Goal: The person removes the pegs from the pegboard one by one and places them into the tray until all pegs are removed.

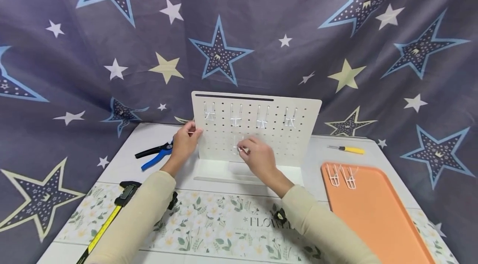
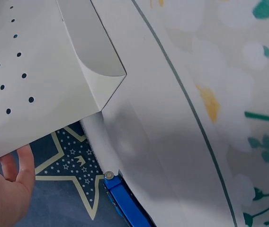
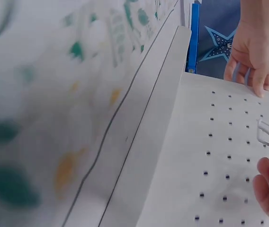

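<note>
A white pegboard (image 1: 214, 139) stands upright on a low base near the back of the table. My left hand (image 1: 185, 143) grips its left edge, thumb on the front face and fingers behind. With thumb and fingertips, my right hand (image 1: 258, 158) pinches a white wire hook (image 3: 259, 132) against the lower middle of the board. Fingers partly cover that hook in both views. Along the board's upper holes hang several matching wire hooks (image 1: 235, 119) in a row.
To the right lies an orange tray (image 1: 373, 214) with two white hooks (image 1: 349, 179) at its far end. Behind it is a yellow-handled screwdriver (image 1: 352, 150). Blue-and-black pliers (image 1: 158, 158) and a digital caliper (image 1: 127, 194) lie on the left. A starry curtain (image 1: 239, 2) hangs behind the table.
</note>
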Demonstrator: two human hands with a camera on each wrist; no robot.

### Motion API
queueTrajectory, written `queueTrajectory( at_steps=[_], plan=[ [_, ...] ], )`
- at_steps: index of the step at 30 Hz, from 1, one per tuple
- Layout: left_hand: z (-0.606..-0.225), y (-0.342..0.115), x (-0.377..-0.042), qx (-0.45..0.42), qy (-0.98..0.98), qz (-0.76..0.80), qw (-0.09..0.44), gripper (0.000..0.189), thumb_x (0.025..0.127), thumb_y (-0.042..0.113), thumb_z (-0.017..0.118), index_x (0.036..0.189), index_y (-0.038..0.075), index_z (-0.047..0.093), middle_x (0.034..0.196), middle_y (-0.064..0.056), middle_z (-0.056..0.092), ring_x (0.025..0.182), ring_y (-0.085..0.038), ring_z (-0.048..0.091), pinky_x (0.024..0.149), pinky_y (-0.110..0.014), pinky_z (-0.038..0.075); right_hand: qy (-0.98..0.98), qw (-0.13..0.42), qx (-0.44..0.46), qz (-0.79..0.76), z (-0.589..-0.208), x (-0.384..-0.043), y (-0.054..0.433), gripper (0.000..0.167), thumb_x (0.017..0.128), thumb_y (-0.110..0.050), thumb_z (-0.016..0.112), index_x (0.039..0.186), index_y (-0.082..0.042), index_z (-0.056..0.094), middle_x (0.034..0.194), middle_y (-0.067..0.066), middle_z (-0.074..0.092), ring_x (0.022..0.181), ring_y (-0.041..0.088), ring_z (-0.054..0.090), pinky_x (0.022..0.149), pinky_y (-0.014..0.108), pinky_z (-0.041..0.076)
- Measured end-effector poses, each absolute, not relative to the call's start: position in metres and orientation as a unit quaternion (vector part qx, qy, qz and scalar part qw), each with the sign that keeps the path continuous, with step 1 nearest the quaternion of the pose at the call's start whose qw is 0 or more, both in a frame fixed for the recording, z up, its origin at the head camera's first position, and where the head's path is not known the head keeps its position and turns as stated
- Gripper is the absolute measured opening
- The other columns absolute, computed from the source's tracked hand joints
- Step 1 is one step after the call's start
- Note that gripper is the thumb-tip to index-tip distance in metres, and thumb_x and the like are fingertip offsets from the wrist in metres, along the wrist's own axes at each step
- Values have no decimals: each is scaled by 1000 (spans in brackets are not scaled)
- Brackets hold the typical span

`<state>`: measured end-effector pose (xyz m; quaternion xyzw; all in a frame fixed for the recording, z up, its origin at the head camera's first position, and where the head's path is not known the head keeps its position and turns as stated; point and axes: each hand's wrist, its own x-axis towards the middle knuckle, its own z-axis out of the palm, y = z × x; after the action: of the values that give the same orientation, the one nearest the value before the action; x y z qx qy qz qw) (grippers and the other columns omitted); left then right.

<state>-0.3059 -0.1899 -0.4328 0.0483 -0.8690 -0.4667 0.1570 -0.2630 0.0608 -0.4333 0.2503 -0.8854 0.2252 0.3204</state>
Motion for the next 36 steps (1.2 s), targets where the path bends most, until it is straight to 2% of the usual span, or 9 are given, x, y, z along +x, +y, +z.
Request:
queueTrajectory(
  at_steps=[5,9,14,23,36],
  plan=[
    [-432,-192,-304,48,-871,-462,159,22,103,27,61,117,11,65,109,-13,70,85,-24,64,68,-27,49,-902,275,234,236,-431,-256,83,12,85,-14,81,93,-20,76,91,-5,73,74,8,70,65,22,56],
    [-430,-192,-303,44,-873,-458,162,22,103,27,61,116,10,65,108,-14,71,82,-25,65,65,-26,49,-903,267,232,244,-430,-254,104,10,85,-14,82,91,-20,76,88,-6,74,72,8,68,64,22,55],
    [-430,-192,-305,44,-875,-455,159,23,103,28,60,117,10,64,110,-14,71,85,-26,66,67,-27,49,-907,262,221,246,-427,-250,132,9,84,-15,83,89,-19,76,86,-5,75,70,9,67,63,24,55],
    [-431,-190,-308,50,-876,-457,149,24,104,29,59,119,11,64,116,-14,70,92,-27,66,71,-28,50,-924,217,190,251,-421,-243,192,7,86,-16,81,90,-15,76,86,0,76,70,14,69,62,29,55],
    [-433,-191,-308,46,-876,-457,146,26,104,29,59,122,12,64,116,-14,71,90,-27,68,71,-28,51,-941,199,140,237,-406,-240,284,5,88,-15,78,93,-15,76,81,2,76,68,15,69,61,28,50]
  ],
)
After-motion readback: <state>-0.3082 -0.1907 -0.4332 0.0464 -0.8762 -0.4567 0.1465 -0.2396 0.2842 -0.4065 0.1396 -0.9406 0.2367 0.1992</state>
